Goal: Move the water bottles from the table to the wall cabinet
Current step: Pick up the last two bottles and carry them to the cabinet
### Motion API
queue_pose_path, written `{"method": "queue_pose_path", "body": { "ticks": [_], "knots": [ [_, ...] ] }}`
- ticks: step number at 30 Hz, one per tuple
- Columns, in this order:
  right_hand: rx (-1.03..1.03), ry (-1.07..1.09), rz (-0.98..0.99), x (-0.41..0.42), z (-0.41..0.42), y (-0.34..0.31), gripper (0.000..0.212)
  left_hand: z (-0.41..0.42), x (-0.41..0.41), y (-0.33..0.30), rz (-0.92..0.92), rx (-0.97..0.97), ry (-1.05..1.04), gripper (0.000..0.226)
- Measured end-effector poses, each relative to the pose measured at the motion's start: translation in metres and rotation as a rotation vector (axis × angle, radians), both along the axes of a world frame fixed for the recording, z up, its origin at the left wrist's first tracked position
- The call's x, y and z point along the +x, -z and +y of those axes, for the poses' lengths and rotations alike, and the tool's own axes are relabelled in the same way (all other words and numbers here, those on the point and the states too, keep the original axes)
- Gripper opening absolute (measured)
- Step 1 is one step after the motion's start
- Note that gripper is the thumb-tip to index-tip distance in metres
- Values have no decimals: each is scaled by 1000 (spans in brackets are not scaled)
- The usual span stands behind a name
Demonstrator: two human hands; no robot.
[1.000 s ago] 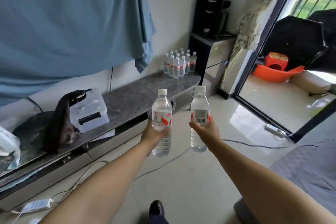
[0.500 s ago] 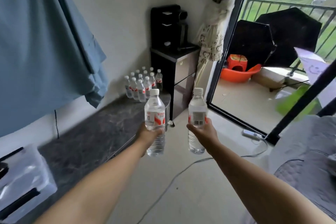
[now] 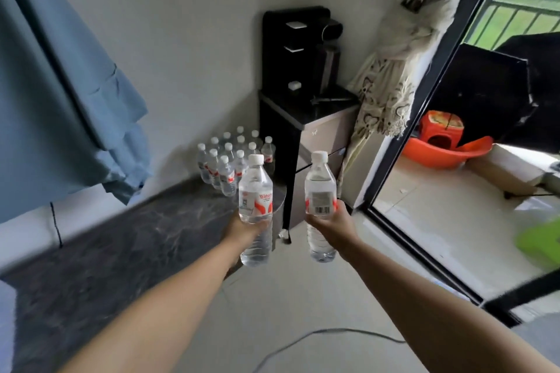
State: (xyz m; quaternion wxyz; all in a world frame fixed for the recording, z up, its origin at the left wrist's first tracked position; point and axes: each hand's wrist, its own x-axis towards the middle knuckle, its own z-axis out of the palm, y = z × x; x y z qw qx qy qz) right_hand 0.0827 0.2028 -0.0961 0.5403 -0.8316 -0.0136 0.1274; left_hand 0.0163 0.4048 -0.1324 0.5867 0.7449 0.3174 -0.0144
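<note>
My left hand grips a clear water bottle with a white cap and red-and-white label, held upright. In my right hand is a second, similar water bottle, also upright, its barcode facing me. Both are held out in front of me, side by side above the floor near the end of a low dark marble-topped cabinet. Several more bottles stand clustered at the far end of that top, against the wall.
A tall black cabinet with a black machine on top stands in the corner beyond the bottles. A tied patterned curtain and a sliding door frame lie to the right. Blue cloth hangs at left. A cable crosses the floor.
The view has swung right and moved closer to the corner; the bottle cluster and black cabinet appear larger. Both hands still hold their bottles upright in front of me.
</note>
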Motion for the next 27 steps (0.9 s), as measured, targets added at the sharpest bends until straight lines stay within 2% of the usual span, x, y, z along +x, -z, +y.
{"method": "queue_pose_path", "body": {
  "ticks": [4,9,14,19,24,27],
  "knots": [
    [-26,-15,15,72,-6,5,55,-7,51,2,3,-59,-47,20],
    [-54,-23,60,130,13,25,58,2,99,19,27,-146,-80,54],
    [-66,-96,84,195,61,58,53,35,160,56,47,-201,-75,58],
    [-98,-199,139,275,125,90,60,84,229,97,69,-226,-123,54],
    [-95,-233,206,323,168,126,59,113,277,135,125,-184,-176,73],
    [-101,-258,258,344,181,153,62,120,295,161,131,-174,-242,71]
  ]
}}
